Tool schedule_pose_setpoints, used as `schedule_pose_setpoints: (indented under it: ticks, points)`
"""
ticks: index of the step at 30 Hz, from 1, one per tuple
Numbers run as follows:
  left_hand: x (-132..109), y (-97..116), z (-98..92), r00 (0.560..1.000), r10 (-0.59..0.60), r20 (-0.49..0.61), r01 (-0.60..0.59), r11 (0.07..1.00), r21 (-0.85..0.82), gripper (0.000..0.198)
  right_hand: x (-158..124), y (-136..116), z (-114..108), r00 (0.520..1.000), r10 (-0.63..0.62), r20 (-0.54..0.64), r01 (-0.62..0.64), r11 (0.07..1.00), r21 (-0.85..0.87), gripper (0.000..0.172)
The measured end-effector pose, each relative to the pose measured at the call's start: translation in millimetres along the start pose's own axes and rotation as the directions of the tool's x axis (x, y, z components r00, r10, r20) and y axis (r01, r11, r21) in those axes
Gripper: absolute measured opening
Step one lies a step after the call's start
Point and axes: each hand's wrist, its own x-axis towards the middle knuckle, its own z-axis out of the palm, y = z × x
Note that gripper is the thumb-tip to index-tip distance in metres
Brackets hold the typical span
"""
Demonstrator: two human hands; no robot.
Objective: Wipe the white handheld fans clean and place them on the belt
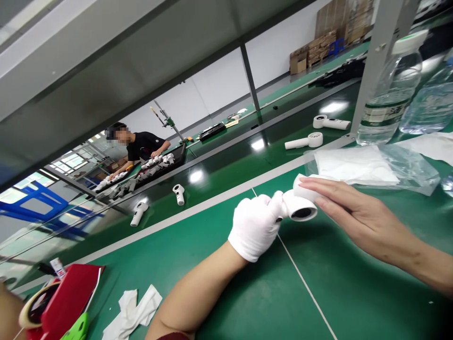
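My left hand (253, 226) wears a white glove and is closed around the handle of a white handheld fan (300, 208). The fan's round head, with a dark opening, points to the right above the green mat. My right hand (364, 217) is bare, its fingers pinching a folded white wipe (305, 188) against the top of the fan head. Most of the handle is hidden inside the glove. Just beyond the right hand lies a clear plastic bag (417, 170) with white sheets in it.
Several white fans, one of them here (304, 141), lie on the dark green conveyor (226, 174). Water bottles (389, 94) stand at right. Crumpled tissue (132, 311), a red holder (72, 297) and a tape roll (31, 307) are lower left. A co-worker (145, 146) sits across.
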Motion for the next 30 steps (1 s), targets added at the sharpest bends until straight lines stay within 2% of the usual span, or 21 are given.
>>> schedule_pose_setpoints:
  ticks: [2,5,8,10,11,13,17,21,23,25,26,27,28,29,30]
  points:
    - [1.2,-5.9,-2.5,0.985,0.142,-0.103,-0.109,0.955,0.276,0.028,-1.2,3.2,2.3,1.000,-0.028,0.009,0.028,0.998,-0.047,0.036]
    - [1.9,-7.2,-5.6,0.958,0.231,-0.168,-0.147,0.903,0.404,0.025,-2.9,3.9,5.4,0.980,-0.198,0.013,0.198,0.972,-0.127,0.044]
    - [1.1,-4.9,-4.6,0.972,0.215,-0.094,-0.162,0.904,0.395,0.026,-4.1,-0.2,6.7,0.897,-0.432,0.094,0.442,0.866,-0.233,0.054]
    - [0.5,-4.5,-2.5,0.982,0.187,-0.022,-0.165,0.912,0.375,0.029,-3.6,-2.3,6.7,0.854,-0.501,0.143,0.520,0.807,-0.280,0.054]
    - [0.3,-4.8,-1.4,0.984,0.176,-0.001,-0.163,0.915,0.369,0.029,-3.0,-2.5,6.6,0.853,-0.500,0.150,0.522,0.802,-0.291,0.052]
    - [0.3,-5.8,0.7,0.985,0.171,0.013,-0.164,0.917,0.365,0.029,-1.0,-0.5,6.2,0.884,-0.444,0.143,0.467,0.838,-0.284,0.047]
    - [0.5,-5.8,4.9,0.983,0.181,0.009,-0.174,0.928,0.331,0.025,2.5,9.7,6.1,0.956,-0.260,0.134,0.285,0.933,-0.221,0.039]
    - [1.6,-2.7,5.4,0.990,0.113,0.085,-0.131,0.960,0.249,0.023,4.5,16.8,5.4,0.971,-0.204,0.124,0.225,0.956,-0.188,0.038]
    - [2.8,-0.8,3.1,0.990,0.041,0.136,-0.060,0.988,0.143,0.023,5.2,16.2,4.2,0.979,-0.181,0.099,0.196,0.964,-0.181,0.037]
    - [3.9,1.5,0.6,0.978,-0.044,0.202,0.066,0.992,-0.103,0.019,5.4,13.7,2.8,0.987,-0.154,0.041,0.159,0.975,-0.157,0.038]
    - [4.3,2.8,0.1,0.963,-0.081,0.257,0.156,0.945,-0.288,0.015,5.3,12.4,2.2,0.990,-0.144,0.009,0.144,0.979,-0.142,0.039]
    - [4.4,4.2,0.3,0.937,-0.105,0.332,0.266,0.834,-0.484,0.012,5.0,11.3,1.9,0.990,-0.140,-0.021,0.135,0.981,-0.139,0.041]
    - [4.5,5.6,1.5,0.897,-0.110,0.429,0.393,0.647,-0.654,0.015,4.6,10.5,1.8,0.989,-0.141,-0.043,0.133,0.980,-0.146,0.043]
    - [4.4,6.9,3.5,0.840,-0.084,0.537,0.523,0.394,-0.756,0.024,4.1,10.1,2.3,0.988,-0.144,-0.056,0.133,0.978,-0.160,0.045]
    - [4.4,8.1,6.2,0.769,-0.027,0.639,0.637,0.115,-0.762,0.035,3.6,9.9,3.2,0.987,-0.149,-0.059,0.137,0.975,-0.175,0.047]
